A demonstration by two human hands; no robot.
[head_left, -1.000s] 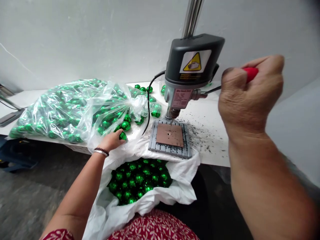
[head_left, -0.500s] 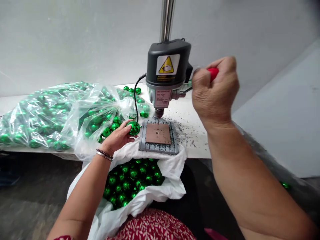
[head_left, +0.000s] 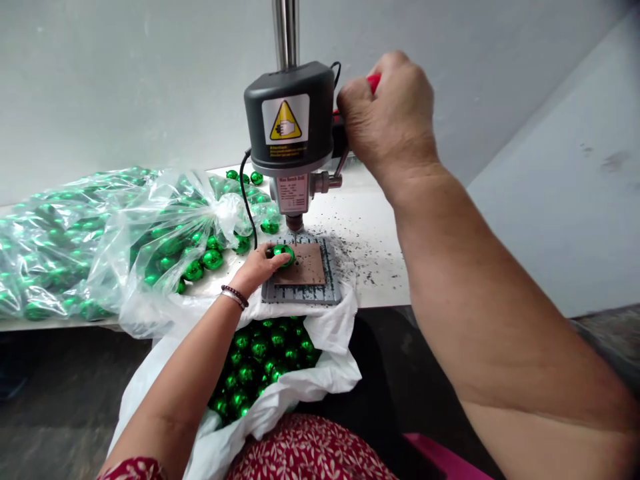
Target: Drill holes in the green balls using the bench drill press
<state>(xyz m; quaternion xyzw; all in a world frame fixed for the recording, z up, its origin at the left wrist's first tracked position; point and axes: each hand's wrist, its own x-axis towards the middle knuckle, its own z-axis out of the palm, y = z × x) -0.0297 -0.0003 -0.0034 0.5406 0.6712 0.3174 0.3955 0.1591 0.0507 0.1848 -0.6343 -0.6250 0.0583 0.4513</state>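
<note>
Between the thumb and fingers of my left hand point(head_left: 261, 268) is a shiny green bauble point(head_left: 283, 256). It is over the left part of a brown square board point(head_left: 309, 267), beside the thin drill bit point(head_left: 295, 237); whether it touches the board I cannot tell. The board lies on the grey slotted base point(head_left: 331, 288) of a small bench drill point(head_left: 289, 127). Up at the right, my right hand point(head_left: 393, 113) is wrapped round the red-gripped feed lever point(head_left: 373, 83); its palm side is hidden.
A clear plastic bag point(head_left: 75, 233) full of green baubles covers the table's left side, with loose ones near its mouth. A white cloth sack point(head_left: 330, 373) holding more baubles hangs open at the table edge. Dark shavings litter the white table point(head_left: 380, 267). A black cable point(head_left: 246, 193) runs beside the drill.
My left hand has brought the bauble right, from beside the base to over the board near the bit. My right hand stays on the lever. The view has shifted, moving the drill left in frame.
</note>
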